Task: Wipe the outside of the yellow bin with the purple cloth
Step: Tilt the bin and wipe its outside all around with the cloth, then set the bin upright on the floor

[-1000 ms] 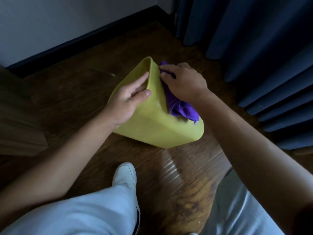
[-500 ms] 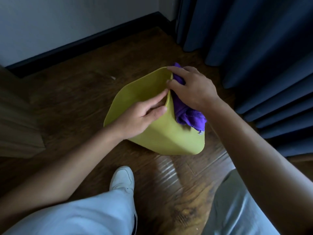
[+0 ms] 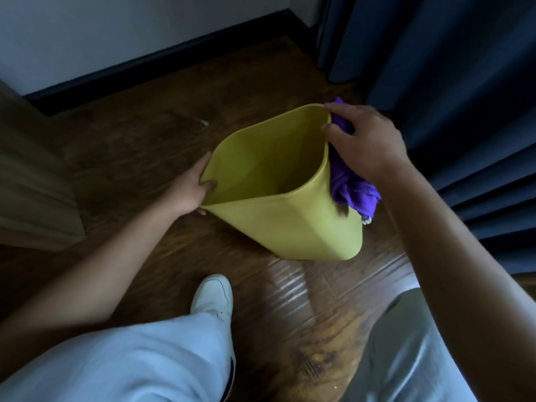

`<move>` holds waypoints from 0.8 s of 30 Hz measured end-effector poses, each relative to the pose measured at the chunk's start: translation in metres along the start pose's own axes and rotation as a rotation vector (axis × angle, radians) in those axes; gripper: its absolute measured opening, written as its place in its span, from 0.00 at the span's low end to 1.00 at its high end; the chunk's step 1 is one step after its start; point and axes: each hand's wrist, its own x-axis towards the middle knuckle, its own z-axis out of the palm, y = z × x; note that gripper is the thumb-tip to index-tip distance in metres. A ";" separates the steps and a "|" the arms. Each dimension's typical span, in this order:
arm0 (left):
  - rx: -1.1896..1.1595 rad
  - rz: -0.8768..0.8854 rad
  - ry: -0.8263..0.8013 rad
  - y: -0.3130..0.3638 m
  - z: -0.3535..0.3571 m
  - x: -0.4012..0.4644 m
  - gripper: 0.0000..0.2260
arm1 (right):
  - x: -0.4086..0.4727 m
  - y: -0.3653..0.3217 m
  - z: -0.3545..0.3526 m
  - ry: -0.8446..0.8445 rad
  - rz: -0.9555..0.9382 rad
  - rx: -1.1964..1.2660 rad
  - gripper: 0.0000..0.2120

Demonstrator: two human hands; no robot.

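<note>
Yellow bin (image 3: 290, 224): plastic, tilted on the wooden floor (image 3: 139, 146), open mouth facing up and toward the left, base lower right near the person's knees. Inside shows nothing in it.

Purple cloth (image 3: 348, 184): bunched, pressed against the bin's outer right wall just below the rim, a loose end hanging down toward the floor.

Right hand (image 3: 365, 143): lies over the cloth at the bin's upper right rim, fingers curled round the cloth, fingertips at the rim edge.

Left hand (image 3: 191, 187): grips the bin's left rim, fingers hooked over the edge to the inside, the rest of the hand on the outside.

Surroundings: white shoe (image 3: 213, 294) on the floor below the bin; pale trousers (image 3: 130, 358) in the foreground; dark blue curtain (image 3: 449, 82) at right; dark skirting board (image 3: 162, 59) along the wall.
</note>
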 end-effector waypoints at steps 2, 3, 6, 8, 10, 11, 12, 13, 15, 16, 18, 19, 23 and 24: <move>-0.122 -0.059 0.023 0.002 0.002 0.002 0.30 | 0.002 -0.004 -0.002 0.025 0.009 -0.034 0.21; -0.167 -0.069 0.018 0.002 0.001 0.004 0.29 | 0.003 -0.006 -0.004 0.036 0.014 -0.059 0.21; -0.310 -0.083 -0.014 -0.002 0.000 0.009 0.27 | 0.004 -0.008 -0.005 0.042 0.008 -0.130 0.24; -0.382 -0.086 0.000 -0.005 0.001 0.008 0.27 | 0.002 -0.006 -0.005 -0.036 0.012 -0.121 0.33; -0.419 -0.083 0.023 -0.007 -0.002 0.005 0.26 | 0.003 -0.003 -0.006 -0.118 0.051 0.008 0.38; -0.422 -0.083 0.044 -0.007 -0.005 0.002 0.26 | 0.004 -0.002 -0.006 -0.129 0.075 0.093 0.36; -0.416 -0.085 0.067 -0.005 -0.010 0.001 0.26 | 0.007 -0.001 -0.006 -0.131 0.101 0.166 0.32; -0.406 -0.084 0.094 -0.003 -0.016 0.000 0.26 | 0.010 -0.001 -0.006 -0.129 0.120 0.215 0.29; -0.368 -0.082 0.142 0.000 -0.032 0.001 0.26 | 0.019 -0.006 -0.001 -0.130 0.129 0.258 0.25; -0.348 -0.085 0.164 0.001 -0.041 0.002 0.26 | 0.025 -0.009 0.002 -0.128 0.129 0.260 0.24; -0.312 -0.093 0.211 0.004 -0.058 0.001 0.26 | 0.039 -0.015 0.011 -0.113 0.114 0.258 0.23; -0.288 -0.096 0.237 0.004 -0.067 0.000 0.27 | 0.046 -0.019 0.016 -0.115 0.107 0.256 0.22; -0.176 -0.121 0.353 0.000 -0.097 -0.007 0.27 | 0.071 -0.044 0.038 -0.115 0.028 0.213 0.21; -0.149 -0.133 0.382 -0.002 -0.103 -0.009 0.27 | 0.076 -0.051 0.044 -0.106 0.008 0.187 0.22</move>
